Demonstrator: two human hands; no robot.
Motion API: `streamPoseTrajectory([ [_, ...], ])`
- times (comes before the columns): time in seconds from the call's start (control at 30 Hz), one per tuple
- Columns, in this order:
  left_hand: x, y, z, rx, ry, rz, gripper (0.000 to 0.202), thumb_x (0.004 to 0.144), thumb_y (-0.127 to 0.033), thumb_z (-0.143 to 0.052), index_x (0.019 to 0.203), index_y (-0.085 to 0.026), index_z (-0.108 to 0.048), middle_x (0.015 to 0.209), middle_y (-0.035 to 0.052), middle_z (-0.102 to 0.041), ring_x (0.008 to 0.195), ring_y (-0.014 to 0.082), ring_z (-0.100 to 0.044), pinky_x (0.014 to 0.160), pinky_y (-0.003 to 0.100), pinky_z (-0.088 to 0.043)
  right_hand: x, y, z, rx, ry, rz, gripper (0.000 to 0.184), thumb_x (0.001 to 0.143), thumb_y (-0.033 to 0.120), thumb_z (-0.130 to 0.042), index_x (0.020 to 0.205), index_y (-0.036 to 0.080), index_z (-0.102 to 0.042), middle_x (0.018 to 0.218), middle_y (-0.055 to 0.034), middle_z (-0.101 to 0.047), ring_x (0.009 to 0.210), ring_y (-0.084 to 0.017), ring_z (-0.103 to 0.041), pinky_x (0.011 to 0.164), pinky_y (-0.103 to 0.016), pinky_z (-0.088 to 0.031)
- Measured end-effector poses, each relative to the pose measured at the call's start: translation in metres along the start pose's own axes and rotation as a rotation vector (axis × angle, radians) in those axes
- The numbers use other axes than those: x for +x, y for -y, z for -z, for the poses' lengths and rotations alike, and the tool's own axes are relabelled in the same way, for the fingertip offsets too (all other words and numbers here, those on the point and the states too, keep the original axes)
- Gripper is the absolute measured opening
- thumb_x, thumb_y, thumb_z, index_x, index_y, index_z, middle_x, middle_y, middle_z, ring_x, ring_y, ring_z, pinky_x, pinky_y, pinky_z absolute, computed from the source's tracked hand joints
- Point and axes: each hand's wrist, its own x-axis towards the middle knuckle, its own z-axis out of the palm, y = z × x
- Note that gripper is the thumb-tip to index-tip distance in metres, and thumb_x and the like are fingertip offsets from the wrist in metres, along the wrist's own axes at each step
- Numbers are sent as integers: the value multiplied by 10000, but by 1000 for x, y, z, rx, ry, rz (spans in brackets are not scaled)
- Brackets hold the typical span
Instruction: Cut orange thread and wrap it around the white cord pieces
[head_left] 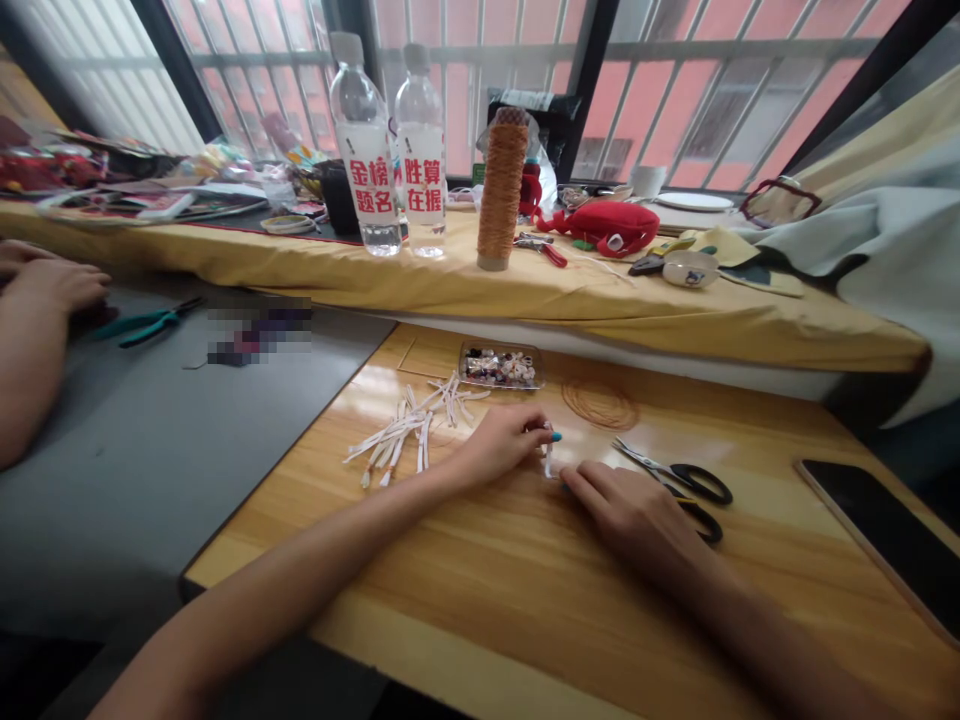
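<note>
My left hand [508, 440] is closed, thumb and fingers pinching a short white strip [549, 462] just above the wooden table. The strip hangs down from the fingertips and bends at its lower end. There my right hand [622, 505] has its fingertips closed together at the strip's end. A small teal patch shows at the fingertips of each hand. Black-handled scissors [709, 482] lie partly beneath and beyond my right hand, blades pointing away to the left. Left of my left hand lies a loose pile of similar white strips [405, 430], a few with orange bands near their ends.
Behind my hands are a clear tray of beads [501, 384] and a coil of thin orange cord [600, 403]. A phone [885, 535] lies at right. Two water bottles [367, 150] and an orange thread spool [502, 190] stand on the ledge. Another person's hand [56, 280] is at far left, near teal-handled pliers [154, 322].
</note>
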Motion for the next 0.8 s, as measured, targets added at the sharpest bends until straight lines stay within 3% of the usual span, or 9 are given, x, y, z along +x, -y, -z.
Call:
streamPoseTrajectory([
  [0.13, 1, 3, 1, -65, 10, 50, 188, 748, -283, -505, 654, -137, -576, 629, -14, -559, 626, 105, -487, 578, 188, -338, -2, 3, -5, 7, 3, -81, 259, 878, 220, -322, 807, 153, -562, 608, -12, -521, 468, -100, -445, 458, -246, -242],
  [0.3, 3, 7, 2, -141, 70, 94, 238, 748, -334, -481, 674, -137, -593, 624, -13, -562, 629, 107, -497, 577, 188, -347, -4, 3, -8, 85, -6, -108, 259, 882, 171, -282, 947, 144, -531, 624, -9, -542, 483, -96, -476, 454, -221, -281],
  [0.47, 4, 10, 1, -223, 99, 114, 283, 743, -370, -467, 667, -130, -598, 602, -7, -558, 600, 105, -502, 550, 187, -348, -4, 1, -4, 57, -25, -16, 263, 872, 147, -300, 903, 150, -561, 696, -42, -574, 595, -125, -502, 531, -238, -310],
  [0.8, 3, 10, 1, -201, 64, 83, 285, 745, -373, -468, 642, -136, -589, 588, -14, -550, 593, 102, -489, 539, 186, -338, -2, 6, -7, 63, -89, -151, 220, 866, 211, -353, 808, 158, -558, 585, -7, -522, 486, -106, -442, 479, -241, -241],
])
